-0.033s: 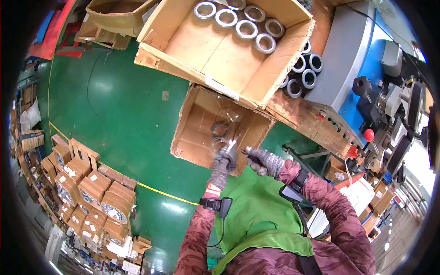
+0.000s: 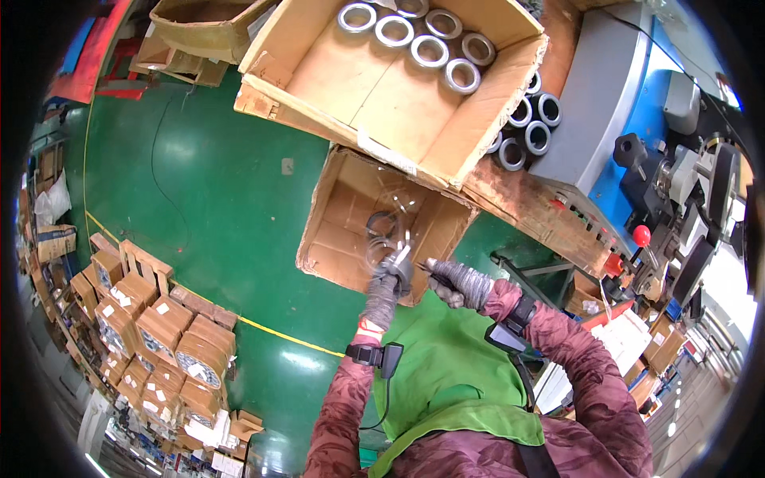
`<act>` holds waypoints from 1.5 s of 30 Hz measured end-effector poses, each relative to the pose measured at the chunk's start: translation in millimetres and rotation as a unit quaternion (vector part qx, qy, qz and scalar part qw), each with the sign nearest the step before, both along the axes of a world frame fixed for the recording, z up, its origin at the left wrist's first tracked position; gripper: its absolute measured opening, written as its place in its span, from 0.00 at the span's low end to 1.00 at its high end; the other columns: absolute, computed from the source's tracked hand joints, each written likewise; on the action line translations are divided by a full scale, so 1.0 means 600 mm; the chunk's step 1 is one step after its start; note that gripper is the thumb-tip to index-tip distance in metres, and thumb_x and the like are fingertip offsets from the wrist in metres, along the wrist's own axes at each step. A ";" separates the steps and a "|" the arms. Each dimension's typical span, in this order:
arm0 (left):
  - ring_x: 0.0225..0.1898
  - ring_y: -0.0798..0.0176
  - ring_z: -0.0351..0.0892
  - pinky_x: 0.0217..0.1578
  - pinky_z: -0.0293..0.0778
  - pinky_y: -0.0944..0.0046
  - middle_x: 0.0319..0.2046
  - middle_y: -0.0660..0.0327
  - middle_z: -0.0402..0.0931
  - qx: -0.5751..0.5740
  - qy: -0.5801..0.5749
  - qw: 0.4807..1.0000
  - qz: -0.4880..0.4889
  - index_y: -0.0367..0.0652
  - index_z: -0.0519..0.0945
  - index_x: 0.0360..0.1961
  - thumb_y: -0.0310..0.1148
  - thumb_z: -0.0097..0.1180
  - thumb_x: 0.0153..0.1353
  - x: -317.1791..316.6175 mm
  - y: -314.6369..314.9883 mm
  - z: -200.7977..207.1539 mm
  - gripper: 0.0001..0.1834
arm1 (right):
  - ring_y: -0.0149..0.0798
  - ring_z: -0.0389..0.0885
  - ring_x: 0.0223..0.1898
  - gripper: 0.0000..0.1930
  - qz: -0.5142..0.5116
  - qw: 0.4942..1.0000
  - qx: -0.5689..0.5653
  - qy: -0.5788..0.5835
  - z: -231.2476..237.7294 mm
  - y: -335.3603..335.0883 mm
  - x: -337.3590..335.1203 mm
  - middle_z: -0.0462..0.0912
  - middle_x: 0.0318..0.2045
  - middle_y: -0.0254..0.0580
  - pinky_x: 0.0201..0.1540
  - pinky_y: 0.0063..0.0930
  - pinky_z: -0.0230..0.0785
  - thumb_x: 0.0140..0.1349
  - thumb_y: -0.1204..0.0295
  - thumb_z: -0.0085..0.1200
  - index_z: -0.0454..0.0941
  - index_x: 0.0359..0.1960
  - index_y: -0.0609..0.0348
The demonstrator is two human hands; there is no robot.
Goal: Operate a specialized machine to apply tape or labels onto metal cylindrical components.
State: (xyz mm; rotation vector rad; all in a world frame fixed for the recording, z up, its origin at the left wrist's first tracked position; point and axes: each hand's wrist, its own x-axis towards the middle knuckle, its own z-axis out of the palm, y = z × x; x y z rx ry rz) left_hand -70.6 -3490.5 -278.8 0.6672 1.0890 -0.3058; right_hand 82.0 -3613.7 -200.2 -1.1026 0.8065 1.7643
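My left hand (image 2: 386, 287), in a grey glove, is closed round a grey metal ring (image 2: 405, 273) seen nearly edge-on above the near side of a lower cardboard box (image 2: 335, 251). Close by on the right, my right hand (image 2: 450, 282) is gloved too, its fingers closed round a slim dark tool (image 2: 425, 267) pointing toward the ring. The tool's exact kind does not show. Inside the lower box lie a dark ring (image 2: 382, 224) and clear plastic film (image 2: 396, 195).
A larger open carton (image 2: 351, 95) with several metal rings (image 2: 394, 31) stands beyond the lower box. More rings (image 2: 537, 137) sit on the wooden bench (image 2: 514, 199) beside a blue-grey machine (image 2: 594, 95). Stacked brown cartons (image 2: 159, 327) occupy the left floor.
My left hand and the ring in it have turned very slightly. My right hand stays in place.
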 end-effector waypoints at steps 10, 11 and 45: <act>0.33 0.72 0.69 0.36 0.69 0.70 0.34 0.65 0.72 0.080 -0.091 0.987 -0.108 0.39 0.73 0.43 0.30 0.47 0.56 -0.007 0.004 0.003 0.13 | 0.23 0.55 0.06 0.20 0.047 0.999 0.000 -0.001 -0.009 0.040 0.004 0.63 0.09 0.27 0.07 0.17 0.47 0.60 0.51 0.44 0.66 0.19 0.50; 0.33 0.72 0.69 0.36 0.69 0.70 0.33 0.66 0.71 0.073 -0.089 0.990 -0.082 0.39 0.73 0.42 0.31 0.48 0.58 -0.007 0.005 0.005 0.12 | 0.23 0.54 0.06 0.20 0.029 0.999 -0.001 -0.015 -0.002 0.042 0.005 0.62 0.09 0.26 0.07 0.17 0.46 0.60 0.51 0.44 0.66 0.18 0.50; 0.38 0.68 0.70 0.40 0.70 0.67 0.37 0.61 0.71 0.059 -0.056 0.992 -0.099 0.37 0.71 0.43 0.28 0.48 0.55 -0.031 0.030 -0.009 0.13 | 0.27 0.60 0.06 0.26 0.195 0.977 0.026 -0.082 -0.005 0.034 0.016 0.64 0.07 0.32 0.09 0.20 0.52 0.58 0.44 0.41 0.70 0.21 0.57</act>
